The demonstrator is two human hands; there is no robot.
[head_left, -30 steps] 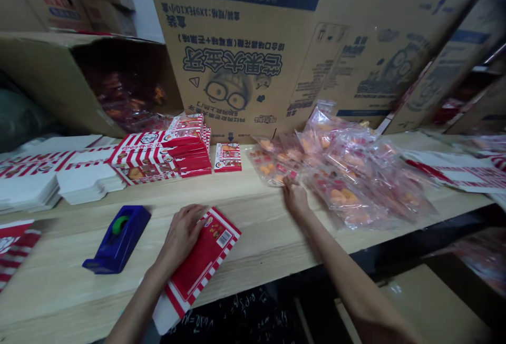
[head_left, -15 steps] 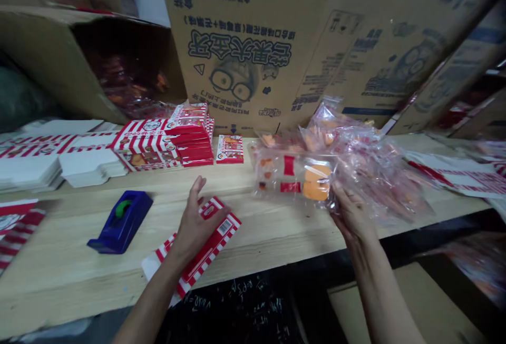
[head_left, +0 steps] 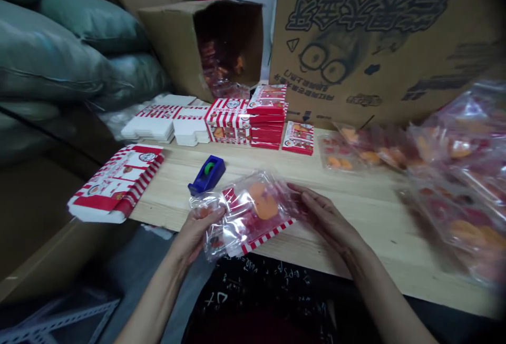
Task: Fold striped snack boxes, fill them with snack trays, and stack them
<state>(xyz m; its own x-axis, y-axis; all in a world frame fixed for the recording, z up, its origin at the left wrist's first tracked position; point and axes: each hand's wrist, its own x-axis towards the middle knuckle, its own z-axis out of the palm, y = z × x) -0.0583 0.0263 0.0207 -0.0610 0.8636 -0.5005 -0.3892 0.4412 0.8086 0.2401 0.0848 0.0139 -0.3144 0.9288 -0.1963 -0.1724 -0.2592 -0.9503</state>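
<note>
A clear plastic packet [head_left: 264,202] with orange and red pieces inside lies across both of my hands above the table's front edge. My left hand [head_left: 197,228] grips its left end, thumb on top. At its right end, the fingers of my right hand [head_left: 326,218] close on the packet's edge, slightly blurred. Under the packet is a red-and-white striped carton [head_left: 272,234], mostly covered by it; whether either hand also holds the carton, I cannot tell. A blue tape dispenser [head_left: 209,178] with a green core stands just beyond my left hand.
Red-and-white cartons [head_left: 229,123] are stacked along the back. A pile of filled packets [head_left: 458,175] covers the right side. Folded cartons [head_left: 118,178] sit at the left table edge. A large cardboard box [head_left: 379,70] stands behind, and green-grey sacks [head_left: 59,54] are piled left.
My right hand has brought the packet left from beside the pile to above the striped carton. My left hand now grips the packet's other end. The view has turned left.
</note>
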